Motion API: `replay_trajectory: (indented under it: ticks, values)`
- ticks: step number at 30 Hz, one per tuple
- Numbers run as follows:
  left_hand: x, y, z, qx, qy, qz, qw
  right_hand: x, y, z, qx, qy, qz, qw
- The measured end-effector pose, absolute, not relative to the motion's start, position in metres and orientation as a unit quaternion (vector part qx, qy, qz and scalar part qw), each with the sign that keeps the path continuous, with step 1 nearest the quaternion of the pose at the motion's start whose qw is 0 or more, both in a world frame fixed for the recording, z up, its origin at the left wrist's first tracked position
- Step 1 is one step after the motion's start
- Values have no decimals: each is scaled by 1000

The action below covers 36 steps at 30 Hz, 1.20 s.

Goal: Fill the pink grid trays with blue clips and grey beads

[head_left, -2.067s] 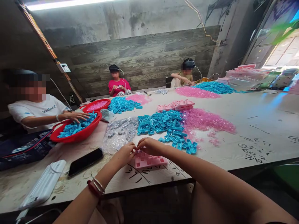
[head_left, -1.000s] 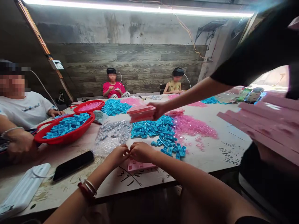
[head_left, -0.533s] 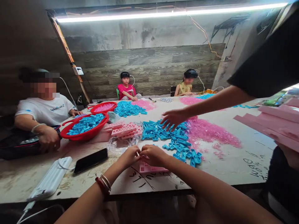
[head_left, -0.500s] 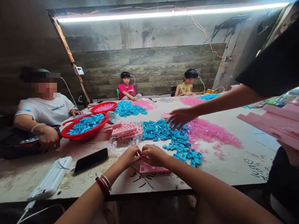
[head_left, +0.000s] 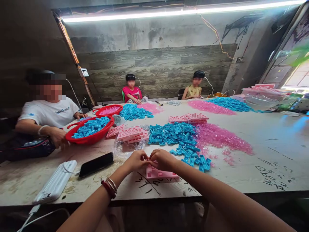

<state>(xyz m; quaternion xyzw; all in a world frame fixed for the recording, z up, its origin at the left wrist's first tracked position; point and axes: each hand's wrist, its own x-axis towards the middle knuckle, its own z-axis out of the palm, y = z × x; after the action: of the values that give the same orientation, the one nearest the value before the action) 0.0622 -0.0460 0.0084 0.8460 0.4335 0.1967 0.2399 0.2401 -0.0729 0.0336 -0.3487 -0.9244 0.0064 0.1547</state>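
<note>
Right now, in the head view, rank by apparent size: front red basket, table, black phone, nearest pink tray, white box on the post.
1. Table
2. Front red basket
3. Black phone and nearest pink tray: too alike to rank; tray partly hidden
4. White box

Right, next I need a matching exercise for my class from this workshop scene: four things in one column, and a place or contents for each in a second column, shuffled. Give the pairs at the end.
Column one
1. Front red basket
2. Black phone
3. Pink block
4. Back red basket

Column two
A. Nearest to the wearer's left hand and right hand
B. Holds pink pieces
C. Holds blue pieces
D. Lies beside the white power bank

Right pairs: 1-C, 2-D, 3-A, 4-B
</note>
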Motion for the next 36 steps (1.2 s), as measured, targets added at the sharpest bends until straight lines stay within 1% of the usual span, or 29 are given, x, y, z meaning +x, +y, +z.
replay_trajectory:
  ticks: [3,7,10,15,21,28,36]
  values:
    - [62,-46,6,840,441,205,242,239,-76,37,-350,-928,3,128]
    - [65,-48,11,856,428,192,219,236,-79,41,-363,-925,-3,111]
    - [69,-53,19,875,410,174,189,236,-77,41,-378,-917,16,127]
    - [76,-55,31,879,438,114,151,241,-69,34,-381,-906,68,170]
    - [85,-43,36,881,448,47,147,248,-65,24,-392,-892,130,182]
    - [93,-40,48,884,443,3,147,248,-69,27,-405,-886,138,176]
    - [92,-34,47,894,417,1,165,248,-74,30,-422,-884,118,161]
